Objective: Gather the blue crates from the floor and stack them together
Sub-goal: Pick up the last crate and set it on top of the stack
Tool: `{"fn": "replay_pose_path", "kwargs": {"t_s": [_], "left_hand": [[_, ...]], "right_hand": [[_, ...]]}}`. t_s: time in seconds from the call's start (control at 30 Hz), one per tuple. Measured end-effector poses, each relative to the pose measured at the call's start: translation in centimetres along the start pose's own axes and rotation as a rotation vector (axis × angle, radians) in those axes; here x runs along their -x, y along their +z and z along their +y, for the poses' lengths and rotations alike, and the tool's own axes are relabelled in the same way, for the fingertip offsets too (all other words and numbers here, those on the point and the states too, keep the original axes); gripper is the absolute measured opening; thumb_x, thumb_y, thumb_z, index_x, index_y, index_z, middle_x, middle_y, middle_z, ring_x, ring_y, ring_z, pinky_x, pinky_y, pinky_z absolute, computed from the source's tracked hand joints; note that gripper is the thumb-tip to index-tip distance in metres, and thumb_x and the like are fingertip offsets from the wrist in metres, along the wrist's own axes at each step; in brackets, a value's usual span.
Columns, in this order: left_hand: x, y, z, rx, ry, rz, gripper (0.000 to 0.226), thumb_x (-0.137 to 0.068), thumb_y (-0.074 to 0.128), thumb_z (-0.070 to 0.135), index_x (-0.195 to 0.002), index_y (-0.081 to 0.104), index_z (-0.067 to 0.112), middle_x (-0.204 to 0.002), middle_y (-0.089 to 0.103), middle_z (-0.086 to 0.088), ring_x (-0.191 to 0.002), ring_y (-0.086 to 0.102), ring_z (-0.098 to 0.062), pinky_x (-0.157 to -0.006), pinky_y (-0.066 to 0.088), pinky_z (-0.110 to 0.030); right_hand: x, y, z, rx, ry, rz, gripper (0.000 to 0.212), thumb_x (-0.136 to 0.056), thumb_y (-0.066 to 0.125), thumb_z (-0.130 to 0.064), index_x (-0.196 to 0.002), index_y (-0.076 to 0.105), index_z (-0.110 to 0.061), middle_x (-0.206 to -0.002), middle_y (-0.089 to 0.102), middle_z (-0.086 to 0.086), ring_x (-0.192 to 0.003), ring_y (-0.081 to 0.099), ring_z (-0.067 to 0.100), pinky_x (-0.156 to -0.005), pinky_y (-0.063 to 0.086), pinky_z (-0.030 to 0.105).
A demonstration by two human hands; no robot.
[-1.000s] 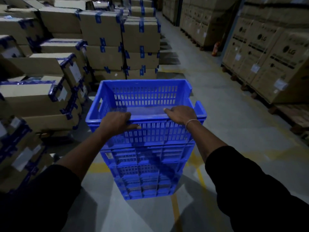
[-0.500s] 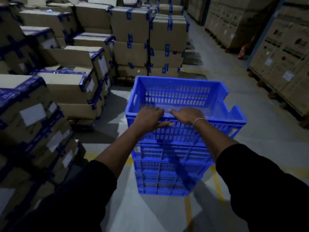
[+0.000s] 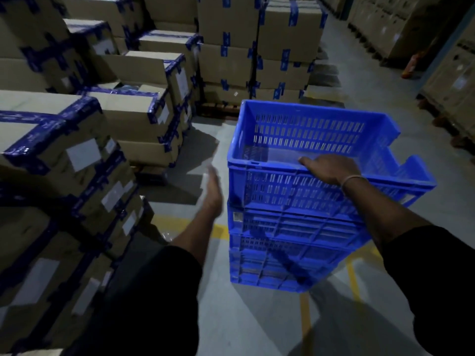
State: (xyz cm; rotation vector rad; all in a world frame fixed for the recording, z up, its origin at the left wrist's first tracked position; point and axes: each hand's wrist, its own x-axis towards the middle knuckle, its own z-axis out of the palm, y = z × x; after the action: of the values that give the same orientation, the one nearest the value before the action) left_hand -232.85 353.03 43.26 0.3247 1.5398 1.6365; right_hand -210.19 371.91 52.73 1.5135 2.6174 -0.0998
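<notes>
Head view, crates: stack of blue crates on the floor; top crate holds nothing visible.
Right hand: fingers curled over the near rim.
Left hand: blurred beside the stack, fingers straight, touching nothing.
Hard to see: lower crates' insides.

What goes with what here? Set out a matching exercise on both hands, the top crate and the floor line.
Things:
1. left hand
2. right hand
3. top crate
4. floor line

States:
A. yellow
B. on the crate's near rim
C. blurred, off the stack, holding nothing
D. empty, uppermost on the blue stack

Pairs: 1-C, 2-B, 3-D, 4-A
</notes>
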Motion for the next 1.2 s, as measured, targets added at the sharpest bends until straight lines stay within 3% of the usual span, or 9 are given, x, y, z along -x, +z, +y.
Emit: {"fn": "replay_pose_path", "kwargs": {"t_s": [0.1,0.23,0.37,0.5,0.6,0.7,0.8,0.97,1.2], "left_hand": [[2.1,2.9,-0.9,-0.009,0.022,-0.145,0.061,-0.103,0.017,0.064,-0.114,0.067,0.032,-0.106,0.077,0.004,-0.092,0.075,-0.012,-0.078,0.06,-0.034],[-2.0,-0.7,0.1,-0.126,0.067,-0.279,0.092,-0.087,0.025,0.088,-0.145,0.054,0.023,-0.147,0.057,-0.007,-0.136,0.053,-0.027,-0.114,0.041,-0.052],[-0.2,2.7,6.9,-0.253,0.389,-0.053,0.083,-0.094,0.026,0.079,-0.161,0.022,0.03,-0.169,0.016,0.002,-0.155,0.016,-0.018,-0.126,0.016,-0.05],[0.7,7.9,10.5,-1.045,0.778,-0.019,0.08,-0.096,0.029,0.075,-0.161,0.016,0.032,-0.171,0.007,0.0,-0.157,-0.003,-0.02,-0.124,0.0,-0.052],[0.1,8.7,7.3,-1.578,0.685,0.003,0.088,-0.09,0.015,0.083,-0.159,0.023,0.03,-0.168,0.015,-0.015,-0.156,0.004,-0.033,-0.123,0.003,-0.061],[-0.1,8.7,6.5,-1.652,0.695,0.072,0.096,-0.085,0.006,0.086,-0.156,0.032,0.027,-0.164,0.023,-0.018,-0.154,0.014,-0.033,-0.121,0.008,-0.062],[-0.3,8.2,6.8,-1.691,0.713,0.062,0.1,-0.083,0.0,0.087,-0.155,0.034,0.027,-0.162,0.026,-0.019,-0.153,0.017,-0.033,-0.12,0.012,-0.063],[0.0,8.5,6.6,-1.734,0.727,0.078,0.1,-0.083,-0.002,0.087,-0.156,0.035,0.028,-0.162,0.027,-0.02,-0.153,0.016,-0.034,-0.121,0.01,-0.059],[-0.7,8.4,6.7,-1.825,0.725,0.059,0.094,-0.086,-0.004,0.083,-0.159,0.025,0.031,-0.164,0.024,-0.019,-0.154,0.011,-0.036,-0.121,0.01,-0.061]], "right_hand": [[0.1,0.1,0.3,0.004,0.02,0.021,0.091,-0.082,0.015,-0.086,-0.111,0.072,-0.022,-0.13,0.062,0.014,-0.106,0.061,0.034,-0.097,0.046,0.044],[0.2,-0.3,-0.2,0.016,0.011,0.013,0.091,-0.085,0.015,-0.084,-0.114,0.071,-0.018,-0.124,0.065,0.015,-0.101,0.062,0.033,-0.095,0.048,0.043],[0.3,0.0,0.1,0.014,0.041,0.033,0.09,-0.085,0.016,-0.084,-0.117,0.07,-0.019,-0.124,0.065,0.013,-0.102,0.062,0.033,-0.091,0.047,0.042],[0.7,0.1,0.0,-0.006,0.034,0.079,0.086,-0.087,0.017,-0.081,-0.085,0.072,-0.015,-0.085,0.068,0.01,-0.072,0.061,0.027,-0.071,0.05,0.035],[1.4,0.1,0.3,-0.019,-0.03,0.14,0.078,-0.093,0.02,-0.073,-0.108,0.074,-0.019,-0.112,0.069,0.011,-0.097,0.062,0.032,-0.088,0.049,0.041],[1.7,0.4,3.1,0.001,-0.126,0.199,0.079,-0.092,0.014,-0.071,-0.129,0.064,-0.023,-0.136,0.055,0.014,-0.132,0.044,0.033,-0.117,0.022,0.057],[2.4,0.5,9.3,0.004,-0.031,0.203,0.073,-0.093,0.019,-0.072,-0.139,0.054,-0.028,-0.156,0.035,0.011,-0.151,0.012,0.029,-0.119,-0.007,0.058],[3.5,1.3,20.2,-0.086,0.116,0.21,0.074,-0.095,0.034,-0.067,-0.153,0.035,-0.021,-0.166,0.011,0.01,-0.153,0.002,0.029,-0.123,0.005,0.051],[2.7,1.7,21.0,-0.286,0.104,0.222,0.076,-0.096,0.041,-0.061,-0.158,0.018,-0.023,-0.167,-0.001,0.006,-0.153,-0.007,0.022,-0.122,0.013,0.04]]}}
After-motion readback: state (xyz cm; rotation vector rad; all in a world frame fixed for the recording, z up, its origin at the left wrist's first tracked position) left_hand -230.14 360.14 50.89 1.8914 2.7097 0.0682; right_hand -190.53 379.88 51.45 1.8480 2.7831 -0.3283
